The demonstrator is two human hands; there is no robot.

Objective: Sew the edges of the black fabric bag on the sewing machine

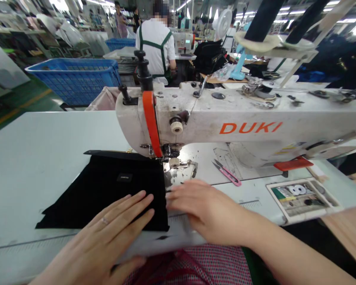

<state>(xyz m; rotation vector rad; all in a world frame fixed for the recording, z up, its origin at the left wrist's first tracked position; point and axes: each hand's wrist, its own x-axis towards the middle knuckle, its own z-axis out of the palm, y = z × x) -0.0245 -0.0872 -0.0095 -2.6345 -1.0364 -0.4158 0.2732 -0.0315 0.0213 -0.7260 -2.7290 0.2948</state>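
Fabric (97,190), black, lies on the tabletop (62,134) left of centre in my feed, its upper right corner at the machine's (201,118) foot; beside or under it, I cannot tell. From my remote seat I see the left hand (112,233) laid over its lower right part, fingers extended, presumably to keep it flat. At its right edge, the right hand (198,206) bends its fingers, seemingly to steady that side; blur hides whether they pinch it. The machine's head crowds the far edge. Pink snips (231,177) lie right of centre, a tray (275,204) lower right, a basket (77,85) upper left, a co-worker (156,47) top centre.
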